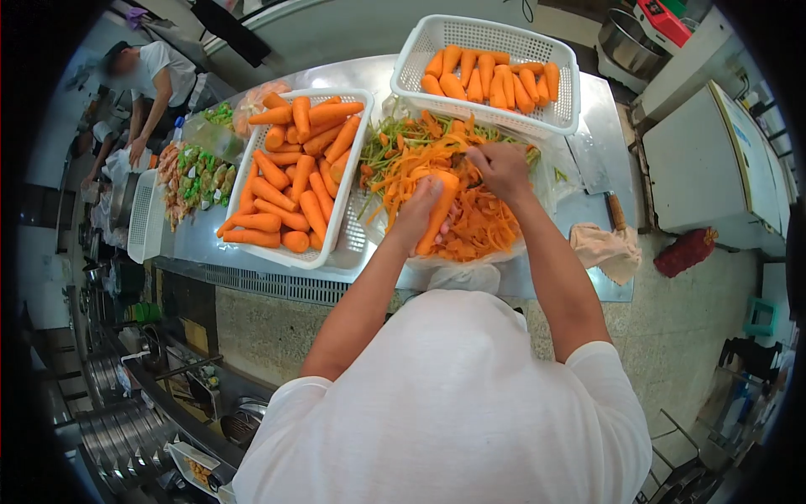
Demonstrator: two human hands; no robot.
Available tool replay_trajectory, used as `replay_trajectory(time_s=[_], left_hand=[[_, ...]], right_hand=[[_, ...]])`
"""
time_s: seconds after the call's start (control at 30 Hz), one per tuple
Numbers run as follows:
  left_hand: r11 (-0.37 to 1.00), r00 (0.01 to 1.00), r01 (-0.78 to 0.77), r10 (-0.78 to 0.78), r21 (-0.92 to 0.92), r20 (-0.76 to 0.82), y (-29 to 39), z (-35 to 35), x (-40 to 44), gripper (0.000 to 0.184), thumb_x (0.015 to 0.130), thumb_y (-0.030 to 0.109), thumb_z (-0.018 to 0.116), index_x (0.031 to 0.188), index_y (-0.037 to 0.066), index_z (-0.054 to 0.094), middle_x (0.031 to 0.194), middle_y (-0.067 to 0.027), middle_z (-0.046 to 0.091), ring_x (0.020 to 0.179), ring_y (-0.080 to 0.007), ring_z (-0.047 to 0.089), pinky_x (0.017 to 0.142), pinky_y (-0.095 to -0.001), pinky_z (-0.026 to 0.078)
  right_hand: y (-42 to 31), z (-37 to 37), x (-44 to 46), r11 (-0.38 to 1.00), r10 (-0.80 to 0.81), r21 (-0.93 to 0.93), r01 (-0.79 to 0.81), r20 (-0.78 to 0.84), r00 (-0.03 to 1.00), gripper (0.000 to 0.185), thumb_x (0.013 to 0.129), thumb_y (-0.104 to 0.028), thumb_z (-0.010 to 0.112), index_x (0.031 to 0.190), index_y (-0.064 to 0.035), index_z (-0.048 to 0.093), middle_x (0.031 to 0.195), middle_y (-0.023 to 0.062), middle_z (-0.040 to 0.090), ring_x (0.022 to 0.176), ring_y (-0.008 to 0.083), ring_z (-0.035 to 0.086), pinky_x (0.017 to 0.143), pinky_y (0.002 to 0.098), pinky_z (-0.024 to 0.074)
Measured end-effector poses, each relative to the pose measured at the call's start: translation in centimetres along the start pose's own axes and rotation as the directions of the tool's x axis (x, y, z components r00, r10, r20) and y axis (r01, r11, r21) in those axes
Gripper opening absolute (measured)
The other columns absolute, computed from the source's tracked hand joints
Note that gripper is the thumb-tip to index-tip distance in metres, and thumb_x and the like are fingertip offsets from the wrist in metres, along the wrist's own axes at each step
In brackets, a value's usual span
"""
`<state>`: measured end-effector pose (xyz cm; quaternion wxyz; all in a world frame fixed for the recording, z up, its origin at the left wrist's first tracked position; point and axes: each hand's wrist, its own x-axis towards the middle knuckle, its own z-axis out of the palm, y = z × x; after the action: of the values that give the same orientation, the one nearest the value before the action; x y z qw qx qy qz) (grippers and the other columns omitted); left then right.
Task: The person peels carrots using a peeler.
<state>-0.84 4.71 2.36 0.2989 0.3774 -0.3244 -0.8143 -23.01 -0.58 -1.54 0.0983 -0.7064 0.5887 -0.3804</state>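
Note:
My left hand (417, 212) is wrapped round a thick orange carrot (440, 212), held tilted over a heap of orange peelings (483, 227) and green stem ends (393, 139). Just beyond the carrot's upper end is my right hand (502, 170), its fingers curled around something small that I cannot make out. To the left, a white basket (347, 220) holds several carrots with their skin or surface showing orange. Behind the heap stands another white basket (483, 112) with several carrots lined up inside.
A cleaver (590, 164) and a cloth (606, 252) lie at the right of the metal table (617, 126). Green and pinkish vegetables (201, 179) lie at the left. Another person (165, 76) works at the far left. A white cabinet (701, 160) stands at the right.

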Motion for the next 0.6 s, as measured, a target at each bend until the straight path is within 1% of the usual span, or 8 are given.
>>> replay_trajectory(time_s=[0.07,0.1,0.23,0.3,0.33,0.4,0.5,0.6], left_hand=[[0.988,0.99,-0.082,0.096,0.131,-0.104,-0.1,1.2,-0.7,0.035,0.107,0.042,0.047,0.128,0.014,0.044,0.087,-0.0067,0.06,0.059,-0.0136,0.06,0.042,-0.0266,0.049],[0.989,0.99,-0.071,0.085,0.127,-0.11,-0.4,0.9,-0.9,0.035,0.107,0.042,0.047,0.128,0.014,0.044,0.087,-0.0067,0.06,0.059,-0.0136,0.06,0.042,-0.0266,0.049],[0.999,0.998,-0.047,0.048,0.02,-0.047,-0.7,0.5,0.0,0.035,0.107,0.043,0.048,0.126,0.014,0.047,0.089,-0.0072,0.062,0.06,-0.0148,0.061,0.043,-0.0275,0.048],[0.998,0.997,-0.064,0.063,-0.023,-0.035,-0.2,-0.1,0.5,0.035,0.106,0.044,0.048,0.125,0.014,0.048,0.09,-0.0075,0.063,0.06,-0.0151,0.061,0.043,-0.0276,0.048],[0.999,0.999,-0.034,0.033,-0.026,-0.036,-0.2,-0.5,0.7,0.036,0.106,0.045,0.048,0.125,0.014,0.048,0.091,-0.0079,0.064,0.06,-0.015,0.061,0.043,-0.0273,0.048],[0.999,0.999,0.016,-0.018,-0.033,-0.033,-0.8,-0.9,0.6,0.037,0.106,0.046,0.048,0.124,0.014,0.049,0.092,-0.0083,0.065,0.059,-0.0149,0.061,0.044,-0.027,0.048],[0.997,0.997,0.076,-0.077,-0.024,-0.009,-0.4,-0.5,0.5,0.038,0.106,0.047,0.047,0.124,0.014,0.048,0.092,-0.0074,0.063,0.058,-0.0137,0.06,0.042,-0.0269,0.047],[0.99,0.994,-0.055,0.066,0.13,-0.085,0.2,0.7,-0.6,0.037,0.106,0.048,0.046,0.124,0.015,0.046,0.093,-0.0065,0.06,0.058,-0.0126,0.06,0.04,-0.0268,0.046]], right_hand=[[-2.7,-1.6,0.2,0.994,-0.091,0.052,0.092,-0.023,0.996,0.049,0.094,-0.044,0.061,0.059,-0.0089,0.06,0.059,0.0102,0.058,0.062,0.0343,0.057,0.071,0.045,0.0378],[-3.7,-2.2,-0.3,0.981,-0.165,0.097,0.169,-0.05,0.985,0.05,0.094,-0.045,0.061,0.059,-0.0086,0.06,0.059,0.0107,0.058,0.062,0.0347,0.056,0.07,0.0451,0.0375],[-1.5,-0.6,-0.3,0.978,-0.186,0.093,0.188,-0.027,0.982,0.05,0.094,-0.045,0.061,0.06,-0.0083,0.06,0.059,0.0106,0.058,0.061,0.0343,0.056,0.07,0.0444,0.0374],[-1.2,-1.2,0.1,0.999,0.035,0.02,-0.037,0.098,0.995,0.049,0.094,-0.045,0.061,0.06,-0.0085,0.06,0.06,0.0098,0.058,0.063,0.0331,0.057,0.07,0.044,0.0373],[-1.8,-1.1,0.3,0.999,0.029,0.022,-0.032,0.104,0.994,0.049,0.094,-0.045,0.061,0.06,-0.0085,0.06,0.06,0.0098,0.058,0.063,0.0331,0.057,0.07,0.044,0.0373],[-3.0,-0.9,-0.3,0.955,-0.257,0.144,0.259,-0.028,0.966,0.048,0.094,-0.043,0.061,0.061,-0.0089,0.061,0.062,0.0089,0.059,0.065,0.0321,0.057,0.071,0.0446,0.0371],[-1.6,-0.5,-0.3,0.992,-0.113,-0.05,0.112,-0.013,0.994,0.047,0.094,-0.043,0.062,0.061,-0.0095,0.061,0.063,0.0086,0.06,0.067,0.0318,0.058,0.072,0.0445,0.0374],[-2.8,-1.6,-0.3,0.994,-0.09,0.064,0.089,0.015,0.996,0.046,0.094,-0.042,0.062,0.061,-0.0098,0.061,0.063,0.0089,0.06,0.067,0.0324,0.058,0.075,0.0436,0.0378]])
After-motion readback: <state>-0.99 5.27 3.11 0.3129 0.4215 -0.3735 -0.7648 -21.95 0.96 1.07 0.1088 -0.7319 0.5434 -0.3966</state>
